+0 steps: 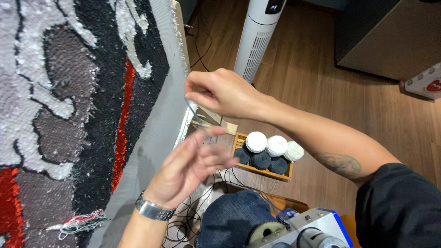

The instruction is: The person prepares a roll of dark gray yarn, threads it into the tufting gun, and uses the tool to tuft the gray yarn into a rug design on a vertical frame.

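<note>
Grey yarn strand [192, 109] pinched by right-hand fingers [195, 92]

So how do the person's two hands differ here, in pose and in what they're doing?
The right hand is sharp, raised by the rug frame's edge, fingers pinched on a thin strand. The left hand is lower, motion-blurred, fingers loosely spread, with a metal wristwatch. Both are bare and work close together beside the tufted rug.

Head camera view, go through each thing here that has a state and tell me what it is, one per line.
Right hand: raised by the cloth edge, fingertips pinched in a grip on something thin, cannot tell what.
Left hand: open, fingers spread, blurred.
Tufted rug cloth: stretched upright on a frame.
Yarn crate: filled with white and dark balls.
Tower fan: display lit.
</note>
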